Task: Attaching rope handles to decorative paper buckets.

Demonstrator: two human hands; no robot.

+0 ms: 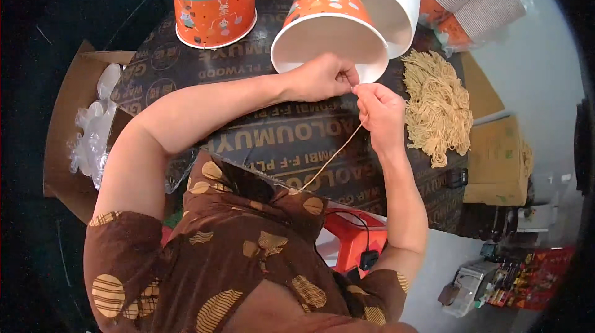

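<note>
My left hand is closed in a pinch, its fingertips meeting those of my right hand; what it pinches is hidden. My right hand is shut on a thin beige cord, which runs down to the table's near edge by my lap. Just behind both hands lies an orange and green paper bucket, tipped on its side with its white mouth toward me. A heap of similar beige cords lies to the right of my right hand.
An upside-down paper bucket stands at the back left. Another white-walled bucket lies behind the tipped one. Bagged bucket stacks are at the far right. Cardboard boxes flank the dark printed plywood table; the left box holds clear plastic pieces.
</note>
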